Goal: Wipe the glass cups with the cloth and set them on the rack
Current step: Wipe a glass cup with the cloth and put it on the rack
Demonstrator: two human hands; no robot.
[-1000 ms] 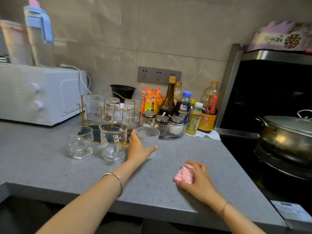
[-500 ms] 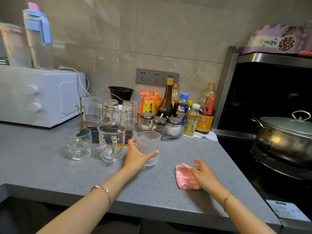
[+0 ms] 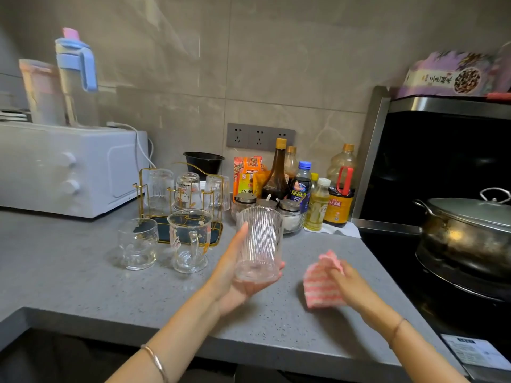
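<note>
Here, left hand (image 3: 226, 286) gripping ribbed cup (image 3: 260, 239), right hand (image 3: 352, 286) pinching cloth (image 3: 320, 286), mug (image 3: 189, 239) and tumbler (image 3: 137, 244) fronting rack (image 3: 214, 235), bottles (image 3: 276, 175) beside.

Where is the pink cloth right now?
In the head view, the pink cloth is in the right hand, over the counter, just right of the ribbed glass.

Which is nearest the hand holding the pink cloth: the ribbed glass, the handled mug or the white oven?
1. Ribbed glass, held just left of the right hand.
2. Handled mug, further left.
3. White oven, far left, at the back.
</note>
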